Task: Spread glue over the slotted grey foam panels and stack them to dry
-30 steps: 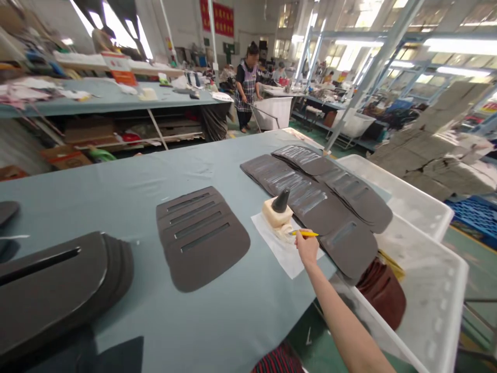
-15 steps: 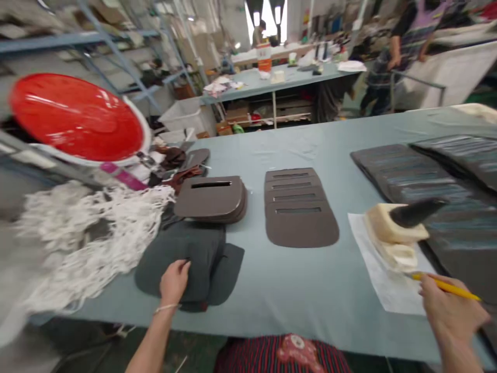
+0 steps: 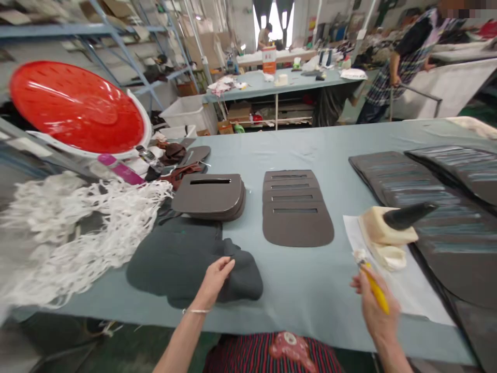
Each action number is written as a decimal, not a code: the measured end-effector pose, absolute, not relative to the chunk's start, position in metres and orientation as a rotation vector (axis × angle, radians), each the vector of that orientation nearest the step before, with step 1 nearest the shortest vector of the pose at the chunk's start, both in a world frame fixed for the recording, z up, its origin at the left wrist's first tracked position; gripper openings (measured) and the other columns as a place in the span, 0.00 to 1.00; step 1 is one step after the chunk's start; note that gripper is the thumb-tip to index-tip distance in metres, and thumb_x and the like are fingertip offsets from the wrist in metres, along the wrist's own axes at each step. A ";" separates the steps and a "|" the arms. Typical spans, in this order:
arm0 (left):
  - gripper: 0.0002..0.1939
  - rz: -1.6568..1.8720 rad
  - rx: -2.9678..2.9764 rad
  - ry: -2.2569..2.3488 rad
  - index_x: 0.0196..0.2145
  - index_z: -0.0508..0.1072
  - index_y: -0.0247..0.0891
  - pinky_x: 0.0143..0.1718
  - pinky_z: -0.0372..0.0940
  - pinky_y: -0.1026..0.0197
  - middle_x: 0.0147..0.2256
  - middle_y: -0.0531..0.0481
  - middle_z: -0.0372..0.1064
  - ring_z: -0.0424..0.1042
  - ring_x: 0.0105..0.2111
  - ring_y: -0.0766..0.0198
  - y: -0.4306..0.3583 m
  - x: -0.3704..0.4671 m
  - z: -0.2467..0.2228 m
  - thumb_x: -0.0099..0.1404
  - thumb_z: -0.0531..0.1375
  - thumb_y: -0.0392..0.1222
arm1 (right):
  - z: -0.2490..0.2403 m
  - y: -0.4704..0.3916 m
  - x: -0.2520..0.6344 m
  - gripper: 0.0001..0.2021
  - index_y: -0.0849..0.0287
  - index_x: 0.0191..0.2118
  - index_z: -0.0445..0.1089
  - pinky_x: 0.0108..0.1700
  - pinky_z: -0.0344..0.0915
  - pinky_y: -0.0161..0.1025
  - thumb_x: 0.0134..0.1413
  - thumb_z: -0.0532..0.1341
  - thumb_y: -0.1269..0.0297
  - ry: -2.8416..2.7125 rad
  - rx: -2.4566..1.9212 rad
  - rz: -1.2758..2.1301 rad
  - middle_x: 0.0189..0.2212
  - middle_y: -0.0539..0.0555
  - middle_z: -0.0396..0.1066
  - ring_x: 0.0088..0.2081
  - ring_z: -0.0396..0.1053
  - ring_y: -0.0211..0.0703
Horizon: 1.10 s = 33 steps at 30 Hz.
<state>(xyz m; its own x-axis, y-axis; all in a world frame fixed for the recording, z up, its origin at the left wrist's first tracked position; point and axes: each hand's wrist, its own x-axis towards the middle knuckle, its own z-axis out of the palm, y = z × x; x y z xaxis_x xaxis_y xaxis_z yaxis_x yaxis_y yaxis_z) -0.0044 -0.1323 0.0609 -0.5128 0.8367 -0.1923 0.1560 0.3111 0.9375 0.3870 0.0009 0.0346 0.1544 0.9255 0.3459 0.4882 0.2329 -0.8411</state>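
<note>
My left hand [image 3: 217, 274] pinches the edge of a dark grey-green fabric piece [image 3: 243, 274], which lifts off the soft dark pieces [image 3: 174, 259] at the table's near left. In my right hand [image 3: 375, 300] is a yellow-handled brush [image 3: 376, 291], its whitish bristles pointing up and left over the table. Just beyond it, a cream glue container [image 3: 386, 228] with a black nozzle rests on a white paper sheet [image 3: 415, 292]. Overlapping brown slotted pieces [image 3: 297, 225] lie at the middle, and a stack of brown slotted pieces [image 3: 212, 197] sits left of them.
White stringy material [image 3: 116, 228] covers the left end of the table, below a red basin [image 3: 77, 106]. Dark layered panels [image 3: 423, 191] lie along the right side. A person [image 3: 404, 67] stands beyond the table at the back right; another is far behind.
My left hand has moved right, drawing the fabric edge with it. My right hand has lifted the brush from beside the glue container and carried it left.
</note>
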 end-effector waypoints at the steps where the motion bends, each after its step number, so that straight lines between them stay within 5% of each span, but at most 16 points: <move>1: 0.24 1.233 0.879 1.787 0.41 0.73 0.34 0.31 0.61 0.65 0.33 0.49 0.73 0.68 0.30 0.65 -0.125 0.016 0.058 0.57 0.57 0.58 | 0.034 -0.005 0.368 0.20 0.58 0.51 0.65 0.34 0.68 0.42 0.60 0.52 0.52 -1.528 -1.373 0.666 0.32 0.58 0.72 0.29 0.71 0.44; 5: 0.25 1.091 0.943 1.679 0.45 0.73 0.34 0.41 0.65 0.59 0.39 0.44 0.74 0.72 0.37 0.60 -0.107 0.066 0.044 0.60 0.53 0.56 | 0.018 -0.015 0.315 0.17 0.60 0.42 0.65 0.35 0.67 0.39 0.62 0.49 0.53 -1.757 -1.300 0.738 0.32 0.55 0.71 0.31 0.70 0.41; 10: 0.26 0.870 1.203 2.349 0.46 0.71 0.31 0.51 0.60 0.52 0.46 0.36 0.69 0.67 0.48 0.52 -0.106 0.050 0.021 0.62 0.50 0.54 | -0.001 -0.017 0.295 0.14 0.62 0.44 0.64 0.39 0.63 0.43 0.58 0.56 0.57 -1.980 -1.605 0.282 0.36 0.60 0.68 0.38 0.67 0.49; 16: 0.32 0.403 1.283 2.750 0.54 0.63 0.30 0.42 0.63 0.46 0.49 0.31 0.62 0.63 0.48 0.42 -0.104 0.051 -0.003 0.59 0.53 0.57 | -0.011 -0.023 0.303 0.13 0.61 0.46 0.64 0.40 0.62 0.46 0.53 0.58 0.66 -2.032 -1.880 -0.018 0.38 0.62 0.65 0.43 0.63 0.56; 21: 0.28 0.704 1.333 2.335 0.55 0.59 0.32 0.43 0.64 0.51 0.43 0.39 0.68 0.70 0.43 0.51 -0.090 0.048 -0.021 0.59 0.52 0.47 | -0.024 -0.023 0.304 0.14 0.61 0.45 0.61 0.36 0.64 0.41 0.51 0.56 0.71 -1.860 -1.832 0.179 0.38 0.60 0.64 0.36 0.67 0.50; 27: 0.18 0.982 1.140 1.934 0.36 0.72 0.36 0.45 0.66 0.56 0.38 0.44 0.73 0.71 0.42 0.51 -0.097 0.031 -0.025 0.47 0.58 0.46 | -0.026 -0.020 0.323 0.07 0.56 0.36 0.57 0.28 0.61 0.37 0.48 0.54 0.70 -1.626 -1.728 0.356 0.28 0.51 0.64 0.25 0.67 0.43; 30: 0.10 1.037 1.131 1.798 0.27 0.69 0.39 0.35 0.67 0.59 0.27 0.51 0.71 0.72 0.33 0.56 -0.095 0.028 -0.015 0.50 0.58 0.47 | -0.009 -0.001 0.330 0.05 0.54 0.34 0.55 0.27 0.59 0.35 0.50 0.53 0.68 -1.639 -1.636 0.379 0.24 0.46 0.61 0.23 0.65 0.40; 33: 0.07 1.124 1.099 1.761 0.28 0.68 0.39 0.34 0.66 0.60 0.27 0.52 0.71 0.71 0.31 0.59 -0.068 0.028 0.001 0.48 0.57 0.43 | 0.015 0.039 0.328 0.03 0.55 0.34 0.55 0.30 0.60 0.36 0.52 0.52 0.67 -1.684 -1.535 0.284 0.26 0.48 0.61 0.26 0.64 0.40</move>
<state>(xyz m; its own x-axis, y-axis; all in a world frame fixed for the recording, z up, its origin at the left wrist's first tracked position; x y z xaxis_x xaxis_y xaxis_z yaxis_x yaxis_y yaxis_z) 0.0280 -0.0682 0.0014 -0.3395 0.9292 -0.1461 0.2592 0.2417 0.9351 0.3281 0.0393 0.0153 0.0796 0.9079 0.4114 0.7231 0.2315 -0.6508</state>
